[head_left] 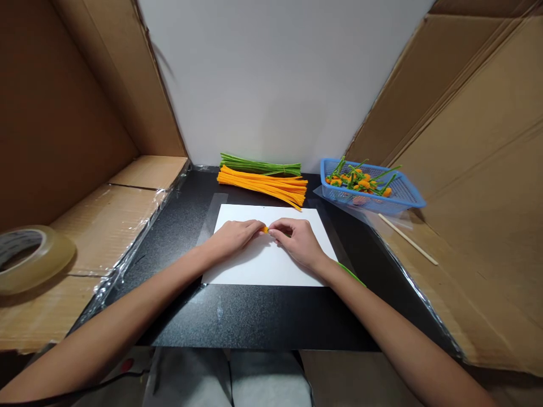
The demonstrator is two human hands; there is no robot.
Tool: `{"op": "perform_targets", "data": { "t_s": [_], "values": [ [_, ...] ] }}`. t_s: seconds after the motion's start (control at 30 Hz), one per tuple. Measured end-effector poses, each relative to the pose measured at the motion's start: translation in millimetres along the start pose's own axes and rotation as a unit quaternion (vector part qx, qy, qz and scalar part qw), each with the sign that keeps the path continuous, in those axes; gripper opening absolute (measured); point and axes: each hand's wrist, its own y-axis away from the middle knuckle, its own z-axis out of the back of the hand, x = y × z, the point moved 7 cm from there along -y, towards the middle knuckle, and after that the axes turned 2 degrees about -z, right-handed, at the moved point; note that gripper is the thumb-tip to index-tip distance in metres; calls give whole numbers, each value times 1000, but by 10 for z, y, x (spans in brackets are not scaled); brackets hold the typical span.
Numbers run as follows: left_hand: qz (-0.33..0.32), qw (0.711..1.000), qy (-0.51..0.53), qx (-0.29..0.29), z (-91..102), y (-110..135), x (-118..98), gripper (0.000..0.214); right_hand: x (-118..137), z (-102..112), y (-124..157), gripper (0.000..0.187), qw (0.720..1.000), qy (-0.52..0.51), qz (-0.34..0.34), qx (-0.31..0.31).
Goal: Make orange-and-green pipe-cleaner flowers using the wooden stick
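Observation:
Both hands meet over the white sheet (pixel 265 271). A small orange fuzzy piece (pixel 266 230), apparently pipe cleaner, shows between the fingertips. My left hand (pixel 238 236) is closed, its fingers pinching that piece from the left. From the other side my right hand (pixel 300 242) is closed too, thumb and index finger together at the piece's right end. A green pipe cleaner (pixel 352 273) emerges from under my right forearm; a bit of green also shows beneath the right fingers. How the green and orange parts join is hidden by the fingers.
Behind the sheet lie a bundle of orange pipe cleaners (pixel 263 184) and a green bundle (pixel 259 164). A blue basket (pixel 369 204) at the right holds several orange-and-green pieces. Nearby rests a thin wooden stick (pixel 408 239). Clear tape (pixel 55 257) sits left; cardboard walls flank the black board (pixel 237 322).

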Motion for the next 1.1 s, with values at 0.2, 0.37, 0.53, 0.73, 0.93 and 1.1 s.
{"op": "perform_targets", "data": {
  "t_s": [0.2, 0.37, 0.53, 0.73, 0.93, 1.1],
  "values": [
    [0, 1000, -17, 0, 51, 10, 85, 25, 151, 120, -16, 10, 989, 131, 70, -3],
    [2, 1000, -2, 0, 39, 24, 128, 24, 178, 138, -9, 15, 984, 151, 92, 13],
    [-1, 1000, -7, 5, 5, 11, 88, 23, 200, 42, 12, 15, 980, 170, 98, 26],
    [-8, 998, -36, 51, 10, -5, 44, 20, 213, 15, 9, 15, 971, 205, 121, 35],
    [-19, 1000, -21, 12, 148, 50, 184, 28, 147, 262, -41, 16, 969, 220, 107, -10],
    [-39, 999, -18, -1, 203, 69, 238, 28, 116, 379, -61, 17, 971, 214, 109, -16]
  ]
}}
